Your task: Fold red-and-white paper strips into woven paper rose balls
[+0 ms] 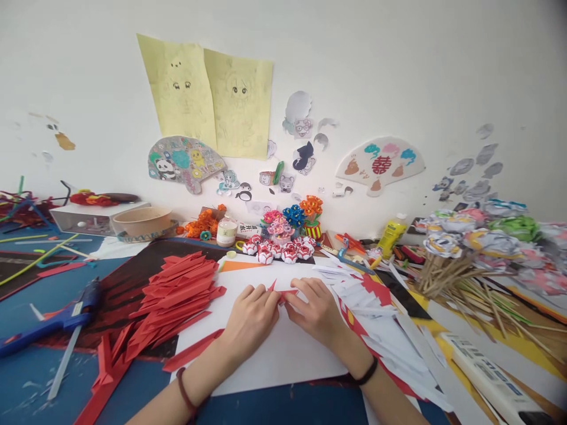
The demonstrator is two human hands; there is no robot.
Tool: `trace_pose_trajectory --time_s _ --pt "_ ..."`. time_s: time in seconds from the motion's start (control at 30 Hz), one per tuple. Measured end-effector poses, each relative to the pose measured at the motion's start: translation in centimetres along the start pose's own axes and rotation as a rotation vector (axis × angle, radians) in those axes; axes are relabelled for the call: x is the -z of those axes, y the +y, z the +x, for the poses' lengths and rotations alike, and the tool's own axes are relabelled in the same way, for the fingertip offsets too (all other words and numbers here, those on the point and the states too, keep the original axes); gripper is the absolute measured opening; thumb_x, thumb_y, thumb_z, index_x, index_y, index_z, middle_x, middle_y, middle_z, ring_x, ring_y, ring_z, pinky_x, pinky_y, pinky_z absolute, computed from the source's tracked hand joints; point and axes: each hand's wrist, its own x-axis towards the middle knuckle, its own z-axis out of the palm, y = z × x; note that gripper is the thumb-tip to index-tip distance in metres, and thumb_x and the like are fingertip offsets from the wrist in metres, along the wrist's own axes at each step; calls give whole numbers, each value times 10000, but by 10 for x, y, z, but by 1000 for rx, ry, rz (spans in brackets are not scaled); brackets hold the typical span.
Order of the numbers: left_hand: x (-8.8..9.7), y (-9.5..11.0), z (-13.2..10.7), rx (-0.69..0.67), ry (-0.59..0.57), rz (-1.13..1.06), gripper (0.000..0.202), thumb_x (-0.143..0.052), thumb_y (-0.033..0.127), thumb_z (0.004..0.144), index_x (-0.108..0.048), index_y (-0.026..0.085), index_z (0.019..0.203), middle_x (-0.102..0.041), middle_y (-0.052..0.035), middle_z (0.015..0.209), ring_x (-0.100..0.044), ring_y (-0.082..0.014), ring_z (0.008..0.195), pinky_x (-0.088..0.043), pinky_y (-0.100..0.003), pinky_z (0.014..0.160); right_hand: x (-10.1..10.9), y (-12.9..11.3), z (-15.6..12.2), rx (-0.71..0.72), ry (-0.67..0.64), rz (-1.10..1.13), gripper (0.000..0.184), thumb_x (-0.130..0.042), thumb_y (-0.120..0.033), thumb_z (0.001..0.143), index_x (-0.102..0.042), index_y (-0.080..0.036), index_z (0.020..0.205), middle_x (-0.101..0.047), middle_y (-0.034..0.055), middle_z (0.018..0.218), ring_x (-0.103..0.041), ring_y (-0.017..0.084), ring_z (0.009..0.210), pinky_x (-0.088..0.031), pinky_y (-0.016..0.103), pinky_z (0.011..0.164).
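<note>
A small piece of folded red paper (283, 293) is pinched between both hands above a white sheet (283, 360). My left hand (253, 319) closes on its left side, where a pointed tip sticks up by the thumb. My right hand (316, 310) grips the right end, with fingers and thumb pressed together. To the left lies a heap of long folded red paper strips (177, 295). On the right spreads a pile of folded white paper strips (367, 295). Red-and-white folded paper flowers (281, 251) stand just beyond my hands.
A blue glue gun (66, 319) lies at the left. Paper flowers on sticks (469, 242) fill the right side, near a long white box (491, 375). Along the wall stand a beige bowl (142, 223), a glue bottle (227, 231) and a yellow bottle (393, 236).
</note>
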Motion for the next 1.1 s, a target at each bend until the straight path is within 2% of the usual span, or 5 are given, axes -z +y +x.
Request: trace_pose_trajectory --time_s 0.1,0.3,0.8,0.93,1.1 --pt "-2 0 -1 53 1 -32 145 -458 95 871 -583 168 858 -577 -19 645 -523 -190 636 -357 -317 583 -1 1 -1 -30 -55 73 86 -586 -136 860 -662 -176 859 -670 102 951 -586 221 841 -486 354 719" --pt "-3 0 -3 132 -13 -123 149 -456 108 876 -590 156 834 -562 -24 651 -541 -178 636 -402 -287 565 -1 3 -1 -91 -150 197 101 -577 -235 911 -662 -182 926 -651 100 970 -571 217 866 -472 345 728" --pt "-6 -1 -4 155 -21 -171 134 -445 138 902 -573 174 883 -573 -20 676 -552 -171 659 -433 -275 579 -1 3 -2 -76 -159 155 133 -525 -140 917 -649 -187 916 -653 75 920 -556 198 837 -431 328 718" --pt "-5 3 -3 136 -27 -153 147 -434 132 902 -571 181 877 -553 -15 656 -522 -169 635 -405 -269 551 -5 -3 -3 -147 -100 120 114 -551 -136 849 -638 -174 913 -651 87 941 -555 226 854 -428 359 734" --pt "-6 6 -3 109 -55 -146 171 -412 128 918 -561 184 854 -560 -15 663 -512 -168 639 -398 -273 554 -12 -9 -5 -187 -76 163 149 -507 -82 842 -603 -182 789 -649 65 865 -542 203 791 -425 336 688"
